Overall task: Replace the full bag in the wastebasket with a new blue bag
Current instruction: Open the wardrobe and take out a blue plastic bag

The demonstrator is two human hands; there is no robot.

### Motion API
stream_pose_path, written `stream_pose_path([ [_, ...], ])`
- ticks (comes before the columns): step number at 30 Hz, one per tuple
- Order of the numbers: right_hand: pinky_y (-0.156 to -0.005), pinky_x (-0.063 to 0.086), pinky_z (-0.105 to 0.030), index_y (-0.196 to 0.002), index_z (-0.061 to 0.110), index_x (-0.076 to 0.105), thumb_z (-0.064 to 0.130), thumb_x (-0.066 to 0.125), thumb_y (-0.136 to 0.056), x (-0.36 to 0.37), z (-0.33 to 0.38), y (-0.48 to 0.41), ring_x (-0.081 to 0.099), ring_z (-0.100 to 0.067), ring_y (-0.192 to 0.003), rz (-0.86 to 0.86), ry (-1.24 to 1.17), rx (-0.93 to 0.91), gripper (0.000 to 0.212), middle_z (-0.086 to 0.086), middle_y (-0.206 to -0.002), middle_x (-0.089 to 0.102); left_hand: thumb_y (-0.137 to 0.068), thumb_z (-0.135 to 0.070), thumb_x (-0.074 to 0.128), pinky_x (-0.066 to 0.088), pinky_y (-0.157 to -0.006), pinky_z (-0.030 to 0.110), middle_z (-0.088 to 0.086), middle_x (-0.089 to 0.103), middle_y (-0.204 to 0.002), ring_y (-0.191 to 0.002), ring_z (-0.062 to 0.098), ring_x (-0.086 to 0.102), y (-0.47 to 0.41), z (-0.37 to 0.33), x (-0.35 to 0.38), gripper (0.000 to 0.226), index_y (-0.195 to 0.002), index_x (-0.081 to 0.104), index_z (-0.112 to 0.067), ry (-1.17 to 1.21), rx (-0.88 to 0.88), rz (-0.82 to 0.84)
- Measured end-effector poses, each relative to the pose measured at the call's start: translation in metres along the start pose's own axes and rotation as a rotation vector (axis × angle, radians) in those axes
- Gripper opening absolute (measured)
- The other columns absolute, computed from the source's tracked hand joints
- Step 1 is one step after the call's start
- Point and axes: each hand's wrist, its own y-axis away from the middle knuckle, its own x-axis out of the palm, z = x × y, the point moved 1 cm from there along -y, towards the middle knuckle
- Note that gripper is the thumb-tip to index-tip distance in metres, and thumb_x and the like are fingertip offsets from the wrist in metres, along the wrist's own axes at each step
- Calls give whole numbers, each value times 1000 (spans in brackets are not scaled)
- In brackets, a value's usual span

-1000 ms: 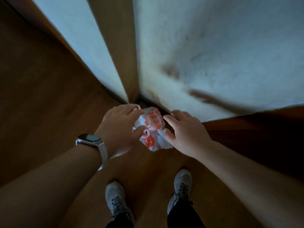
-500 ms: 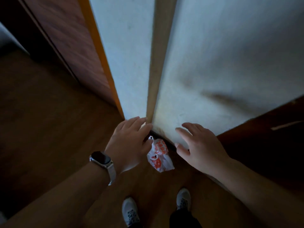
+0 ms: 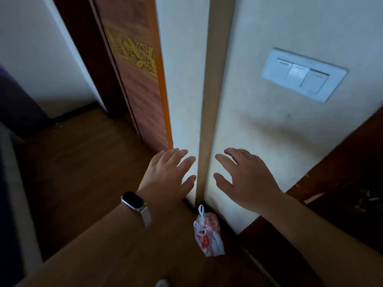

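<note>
"While the left hand (image 3: 167,172) and the right hand (image 3: 246,177) hovered side by side, was either one gripping anything?"

"No. Both were spread, fingers straight and apart, holding nothing. A watch (image 3: 133,200) sat on the left wrist."

"And the full bag (image 3: 208,233)?"

"It stood on the floor (image 3: 83,172) below them, at the foot of the wall's (image 3: 269,131) outer corner, just beside the dark skirting (image 3: 228,225) under the tan corner strip (image 3: 209,121). Neither hand touched it."

"How would it handle?"

"Light and soft, I judged. It was small, of thin white plastic with orange print, and bulged only a little. It would crumple and might tear if snagged, so the knotted loop (image 3: 201,210) at its top looked the place to pinch."

"The wastebasket, the blue bag?"

"Neither showed. I saw only a light switch (image 3: 304,74) on the wall and a door (image 3: 134,90) off to the left."
</note>
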Motion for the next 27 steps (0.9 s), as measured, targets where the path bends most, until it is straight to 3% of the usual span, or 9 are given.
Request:
stream_pose_path([
  [5, -83, 47, -39, -119, 16, 60, 47, 37, -91, -36, -15, 4, 58, -27, -106, -41, -66, -144, 48, -6, -115, 61, -91, -51, 38, 31, -111, 48, -1, 52, -140, -134, 22, 43, 9, -45, -35, 47, -132, 50, -30, -50, -127, -59],
  [12, -95, 45, -42, -131, 21, 54, 56, 24, -94, -51, -11, 9, 55, -28, -118, 40, -130, -379, 59, -7, -130, 58, -93, -48, 40, 27, -113, 47, -1, 48, -145, -139, 22, 38, 56, -74, -74, 47, -136, 46, -30, -113, -348, -80],
  [21, -97, 43, -42, -135, 20, 51, 54, 31, -96, -67, 74, 29, 50, -24, -122, 28, -204, -685, 55, -6, -132, 54, -93, -52, 38, 33, -112, 50, 1, 48, -145, -138, 23, 39, 171, -78, -121, 53, -138, 45, -26, -234, -606, -110],
  [25, -99, 41, -41, -136, 22, 49, 55, 31, -97, -74, 130, 47, 48, -24, -126, 35, -184, -806, 54, -7, -136, 53, -94, -54, 40, 23, -112, 39, -2, 47, -146, -138, 19, 38, 237, -70, -137, 52, -139, 45, -28, -298, -704, -134],
  [27, -99, 41, -39, -135, 21, 49, 54, 33, -97, -79, 162, 58, 48, -23, -126, 20, -177, -860, 53, -7, -136, 53, -94, -53, 42, 26, -112, 40, -3, 49, -144, -136, 20, 40, 273, -68, -147, 51, -138, 47, -27, -305, -740, -160],
])
